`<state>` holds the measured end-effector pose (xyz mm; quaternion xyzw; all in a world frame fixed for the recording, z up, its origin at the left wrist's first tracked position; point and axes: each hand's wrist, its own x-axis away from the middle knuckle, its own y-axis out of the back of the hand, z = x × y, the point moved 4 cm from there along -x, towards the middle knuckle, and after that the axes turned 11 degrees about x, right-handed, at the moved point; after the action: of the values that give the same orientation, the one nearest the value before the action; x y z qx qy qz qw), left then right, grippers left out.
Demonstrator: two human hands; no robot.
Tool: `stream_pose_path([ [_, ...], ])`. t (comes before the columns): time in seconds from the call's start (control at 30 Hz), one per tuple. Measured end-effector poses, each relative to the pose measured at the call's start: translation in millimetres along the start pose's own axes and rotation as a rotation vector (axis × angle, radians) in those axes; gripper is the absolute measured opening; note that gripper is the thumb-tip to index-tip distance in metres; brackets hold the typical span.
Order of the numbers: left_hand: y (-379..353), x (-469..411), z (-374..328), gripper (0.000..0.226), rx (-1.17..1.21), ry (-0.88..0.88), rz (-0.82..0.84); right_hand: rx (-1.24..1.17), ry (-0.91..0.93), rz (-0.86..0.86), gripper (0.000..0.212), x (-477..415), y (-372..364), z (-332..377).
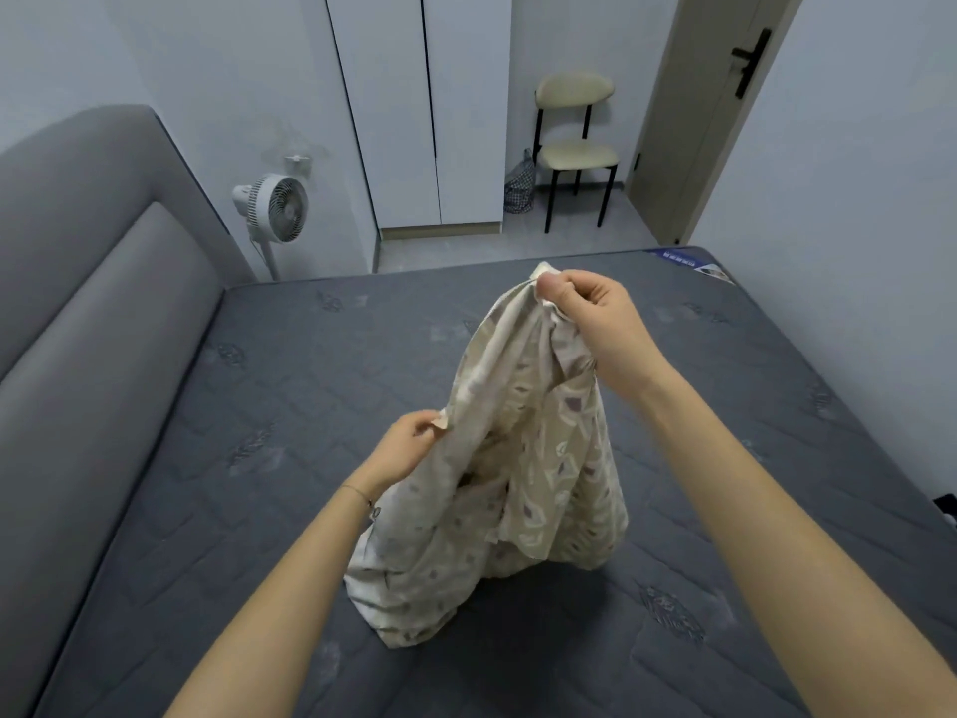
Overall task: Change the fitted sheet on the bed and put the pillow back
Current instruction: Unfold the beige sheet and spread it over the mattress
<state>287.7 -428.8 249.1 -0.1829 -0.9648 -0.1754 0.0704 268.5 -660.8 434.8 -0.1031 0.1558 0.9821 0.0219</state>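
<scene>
A bunched beige fitted sheet (523,458) with a pale leaf pattern hangs over the bare dark grey quilted mattress (269,396), its lower folds resting on the mattress. My right hand (585,313) pinches the sheet's top edge and holds it up high. Lower and to the left, my left hand (409,443) grips another edge of the same sheet. No pillow is in view.
A grey padded headboard (88,282) runs along the left. Beyond the mattress stand a white fan (274,209), a white wardrobe (414,111), a cream chair (577,147) with a bag beside it, and a door (709,111). A wall is close on the right.
</scene>
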Motion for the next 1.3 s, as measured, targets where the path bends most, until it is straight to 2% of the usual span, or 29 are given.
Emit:
stream_pose_path([
  [0.1,28,-6,-15,0.028,0.077,-0.031,-0.253,0.067,-0.073,-0.13,0.045,0,12,-15],
  [0.17,50,-8,-32,0.031,0.251,-0.077,-0.418,0.086,-0.144,-0.198,0.047,2,16,-29],
  [0.23,51,-6,-45,0.029,0.501,-0.094,-0.487,0.066,-0.197,-0.203,0.048,6,10,-41],
  [0.3,24,-4,-54,0.028,0.732,-0.01,-0.386,0.022,-0.224,-0.152,0.045,9,-5,-49],
  [0.33,7,-1,-59,0.03,0.743,0.017,-0.305,0.011,-0.243,-0.125,0.042,9,-16,-52],
  [0.47,-59,5,-58,0.05,0.353,-0.092,0.159,-0.182,-0.355,-0.043,0.028,5,-62,-65],
  [0.53,-70,1,-52,0.062,0.259,-0.119,0.139,-0.159,-0.336,0.06,0.022,2,-71,-74],
  [0.6,-67,-6,-56,0.048,0.322,-0.181,0.02,-0.07,-0.312,0.154,0.023,3,-65,-85],
  [0.67,-57,-14,-58,0.04,0.292,-0.217,-0.082,0.025,-0.282,0.148,0.023,7,-48,-99],
  [0.7,-50,-17,-59,0.04,0.288,-0.224,-0.123,0.074,-0.289,0.126,0.029,11,-38,-108],
  [0.77,-36,-22,-67,0.031,0.338,-0.235,-0.221,0.218,-0.335,0.16,0.064,20,-22,-136],
  [0.8,-29,-25,-72,0.024,0.404,-0.228,-0.271,0.291,-0.359,0.23,0.081,23,-19,-150],
  [0.87,-18,-27,-87,0.022,0.621,-0.19,-0.331,0.383,-0.369,0.392,0.105,28,-25,-177],
  [0.93,-10,-32,-97,0.023,0.871,-0.134,-0.368,0.47,-0.326,0.468,0.114,26,-39,-200],
  [1.0,-2,-34,-101,0.022,1.082,-0.085,-0.434,0.628,-0.318,0.458,0.115,18,-54,-221],
  [1.03,4,-34,-103,0.022,1.155,-0.073,-0.466,0.684,-0.342,0.453,0.11,16,-62,-229],
  [1.07,9,-34,-103,0.024,1.206,-0.066,-0.484,0.717,-0.363,0.458,0.095,15,-69,-232],
  [1.17,36,-32,-94,0.037,1.288,-0.058,-0.549,0.491,-0.394,0.391,0.003,15,-84,-227],
  [1.23,60,-30,-77,0.04,1.303,-0.058,-0.634,0.387,-0.444,0.264,0.028,6,-78,-222],
  [1.3,81,-29,-56,0.042,1.275,-0.024,-0.704,0.309,-0.469,0.114,0.025,-12,-62,-211],
])
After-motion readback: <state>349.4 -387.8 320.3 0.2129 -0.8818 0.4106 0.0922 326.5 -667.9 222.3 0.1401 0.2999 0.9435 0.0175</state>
